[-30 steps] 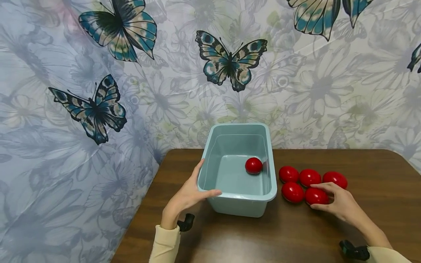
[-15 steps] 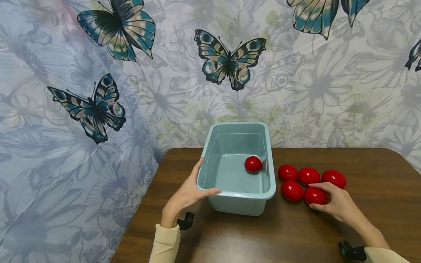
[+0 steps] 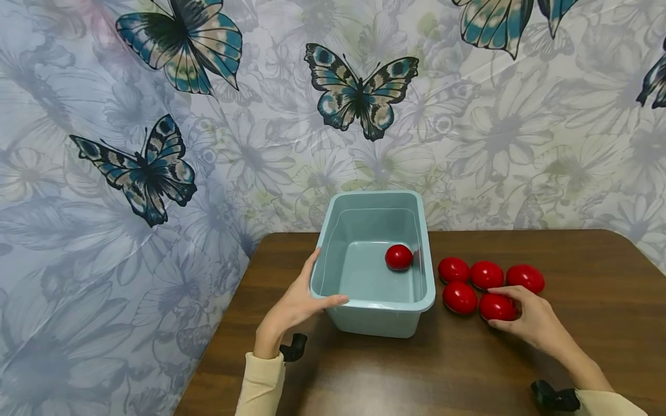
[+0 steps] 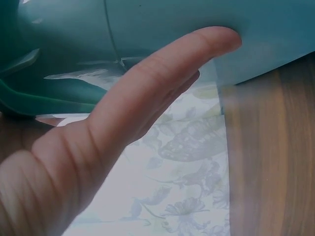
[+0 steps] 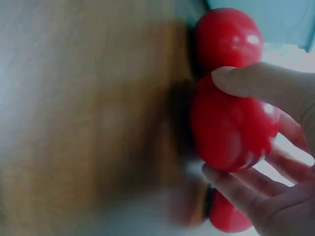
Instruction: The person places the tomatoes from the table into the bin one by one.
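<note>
A pale blue plastic bin (image 3: 372, 312) stands on a dark wooden table (image 3: 426, 370), with one red egg-shaped ball (image 3: 399, 257) inside it. My left hand (image 3: 302, 300) grips the bin's near left corner, thumb over the rim; the left wrist view shows the thumb (image 4: 147, 98) against the bin wall (image 4: 162, 29). Right of the bin lie several more red balls (image 3: 454, 269). My right hand (image 3: 531, 320) curls around the nearest red ball (image 3: 496, 307), and the right wrist view shows its fingers (image 5: 261, 86) pinching that ball (image 5: 229, 125).
A curtain with butterflies and flowers (image 3: 359, 98) hangs behind the table and down its left side. The table's left edge (image 3: 218, 341) runs close to my left forearm. Bare wood lies in front of the bin and at the far right.
My right hand's fingers have closed more tightly around the nearest red ball. The view has drifted slightly; the left hand and the bin have stayed put.
</note>
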